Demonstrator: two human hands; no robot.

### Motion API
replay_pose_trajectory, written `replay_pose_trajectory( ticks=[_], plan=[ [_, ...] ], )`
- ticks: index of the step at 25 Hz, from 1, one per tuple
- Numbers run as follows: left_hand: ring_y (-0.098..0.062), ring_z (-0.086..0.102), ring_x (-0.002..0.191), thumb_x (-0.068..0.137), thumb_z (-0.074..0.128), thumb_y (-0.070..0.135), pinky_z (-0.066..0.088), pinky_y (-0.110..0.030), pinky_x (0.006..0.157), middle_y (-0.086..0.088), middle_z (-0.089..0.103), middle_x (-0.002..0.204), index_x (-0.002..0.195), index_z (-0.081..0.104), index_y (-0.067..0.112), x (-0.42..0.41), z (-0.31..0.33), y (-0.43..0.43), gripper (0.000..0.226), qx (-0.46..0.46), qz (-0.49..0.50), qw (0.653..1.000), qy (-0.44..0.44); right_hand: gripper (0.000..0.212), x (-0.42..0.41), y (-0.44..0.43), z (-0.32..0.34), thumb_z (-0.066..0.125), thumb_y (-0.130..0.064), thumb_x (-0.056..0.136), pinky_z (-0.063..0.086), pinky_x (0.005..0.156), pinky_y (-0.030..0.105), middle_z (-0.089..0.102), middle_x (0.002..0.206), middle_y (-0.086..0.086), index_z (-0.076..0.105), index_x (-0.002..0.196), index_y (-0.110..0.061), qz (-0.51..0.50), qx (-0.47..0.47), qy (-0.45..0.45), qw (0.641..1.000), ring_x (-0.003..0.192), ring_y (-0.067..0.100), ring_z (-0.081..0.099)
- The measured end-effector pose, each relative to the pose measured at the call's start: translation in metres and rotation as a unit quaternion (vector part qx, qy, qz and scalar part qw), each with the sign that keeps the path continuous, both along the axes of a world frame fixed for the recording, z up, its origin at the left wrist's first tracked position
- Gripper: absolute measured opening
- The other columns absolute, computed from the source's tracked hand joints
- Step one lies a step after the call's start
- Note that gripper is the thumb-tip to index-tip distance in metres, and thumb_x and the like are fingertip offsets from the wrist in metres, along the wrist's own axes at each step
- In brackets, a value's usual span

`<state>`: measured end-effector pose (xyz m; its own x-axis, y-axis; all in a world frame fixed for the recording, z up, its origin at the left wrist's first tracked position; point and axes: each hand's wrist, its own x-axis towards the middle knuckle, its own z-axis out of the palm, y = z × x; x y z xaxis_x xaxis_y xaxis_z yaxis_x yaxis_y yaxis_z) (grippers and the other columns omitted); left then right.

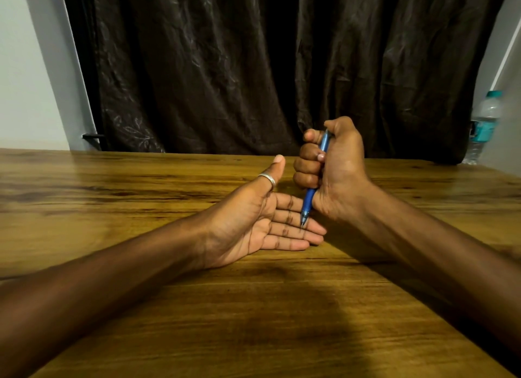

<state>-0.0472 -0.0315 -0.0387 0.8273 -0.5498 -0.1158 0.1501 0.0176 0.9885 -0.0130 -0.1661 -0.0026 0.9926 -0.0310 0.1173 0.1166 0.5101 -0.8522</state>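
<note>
Two hands: right hand [329,166] fists a blue pen [308,200], tip over flat-fingered left hand [253,222].

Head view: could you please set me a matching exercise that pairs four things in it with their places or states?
Column 1
1. pen
2. left hand
3. water bottle
4. ring

Column 2
A. worn on a thumb
B. far right, beside the dark curtain
C. gripped in the right hand, tip pointing down
D. open, fingers straight, palm showing

Pairs: 1-C, 2-D, 3-B, 4-A
</note>
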Motion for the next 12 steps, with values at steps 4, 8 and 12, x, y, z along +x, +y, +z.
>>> replay_pose_trajectory(
  ticks=[4, 8, 12],
  plan=[
    [-0.031, 0.071, 0.113, 0.083, 0.03, 0.076, 0.051, -0.042, 0.103, -0.025, 0.073, 0.117, 0.131, 0.057, -0.002, 0.0009, -0.0015, -0.0005, 0.096, -0.005, -0.002, 1.0, -0.003, 0.037, 0.0001, -0.0007, 0.0002, 0.034, -0.04, 0.098, 0.018, 0.033, 0.018, 0.029, 0.046, -0.009, 0.049, 0.073, -0.018, 0.0, -0.002, 0.0, 1.0, 0.038, 0.008, 0.021],
    [-0.031, 0.07, 0.113, 0.09, 0.025, 0.074, 0.05, -0.042, 0.105, -0.024, 0.073, 0.118, 0.132, 0.057, -0.002, 0.0013, -0.0022, -0.0004, 0.092, 0.002, 0.001, 1.0, -0.009, 0.037, -0.0001, -0.0004, 0.0012, 0.033, -0.039, 0.099, 0.017, 0.033, 0.018, 0.028, 0.046, -0.009, 0.047, 0.071, -0.018, -0.001, -0.003, 0.002, 1.0, 0.036, 0.007, 0.02],
    [-0.031, 0.07, 0.114, 0.09, 0.024, 0.073, 0.05, -0.042, 0.105, -0.024, 0.073, 0.117, 0.13, 0.058, -0.002, 0.0003, -0.0025, -0.0008, 0.091, 0.002, 0.002, 1.0, -0.011, 0.038, 0.0008, -0.0002, 0.0003, 0.034, -0.039, 0.099, 0.017, 0.033, 0.017, 0.028, 0.046, -0.008, 0.047, 0.071, -0.018, 0.0, 0.0, 0.005, 1.0, 0.037, 0.007, 0.021]
  ],
)
